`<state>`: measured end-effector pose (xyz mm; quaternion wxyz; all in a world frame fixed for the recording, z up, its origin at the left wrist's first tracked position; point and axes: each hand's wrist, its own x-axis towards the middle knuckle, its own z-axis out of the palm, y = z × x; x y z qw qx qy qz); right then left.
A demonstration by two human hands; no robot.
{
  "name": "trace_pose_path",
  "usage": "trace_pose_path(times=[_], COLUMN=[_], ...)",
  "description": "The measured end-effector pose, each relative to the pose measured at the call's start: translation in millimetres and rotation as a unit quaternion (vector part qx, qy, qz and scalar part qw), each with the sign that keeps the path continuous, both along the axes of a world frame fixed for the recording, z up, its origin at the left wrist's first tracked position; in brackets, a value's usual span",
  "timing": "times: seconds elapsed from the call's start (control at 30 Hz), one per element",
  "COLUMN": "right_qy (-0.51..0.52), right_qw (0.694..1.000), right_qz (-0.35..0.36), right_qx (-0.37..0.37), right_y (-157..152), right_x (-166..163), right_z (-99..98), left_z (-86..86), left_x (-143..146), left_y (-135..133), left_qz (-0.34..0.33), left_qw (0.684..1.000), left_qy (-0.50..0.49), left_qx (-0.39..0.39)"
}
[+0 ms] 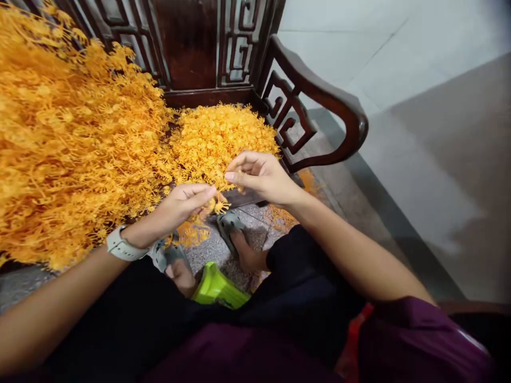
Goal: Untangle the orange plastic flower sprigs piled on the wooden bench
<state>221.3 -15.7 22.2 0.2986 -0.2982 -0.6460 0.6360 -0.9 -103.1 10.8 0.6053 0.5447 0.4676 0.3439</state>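
Note:
Thumb and fingers of my left hand [181, 205], which wears a pale watch on its wrist, are pinched on a small yellow plastic flower piece [220, 205] with thin spiky petals. My right hand [261, 178] is just to the right and slightly higher, its thumb and index finger brought together. What lies between those right fingertips, if anything, is too small to make out. Behind both hands a heap of loose yellow flower pieces [223, 133] covers the seat of a dark wooden bench. A much larger, taller mass of yellow flower stems [80, 138] rises on the left.
The bench's carved armrest [339, 111] curves out at the right, before a pale tiled wall [431, 159]. A bright green plastic object [217, 287] is on the speckled floor between my legs. Yellow bits [191, 234] lie near my sandalled feet.

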Motion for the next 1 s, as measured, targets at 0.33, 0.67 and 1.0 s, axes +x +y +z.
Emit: trace_pose_path(times=[0.33, 0.67, 1.0], right_qy=[-0.023, -0.005, -0.004], right_qw=[0.998, 0.981, 0.986], right_qz=[0.06, -0.006, -0.021], right_qx=[-0.023, 0.192, 0.164], right_y=[5.9, 17.5, 23.6], right_x=[39.0, 18.3, 9.9], right_z=[-11.6, 46.0, 29.3], left_z=[-8.2, 69.1, 63.0], left_x=[2.9, 17.8, 26.0], left_y=[20.3, -3.8, -10.6], left_qz=[-0.125, -0.014, 0.025], left_qw=[0.968, 0.848, 0.823], left_qy=[0.187, 0.433, 0.489], left_qx=[0.111, 0.306, 0.288])
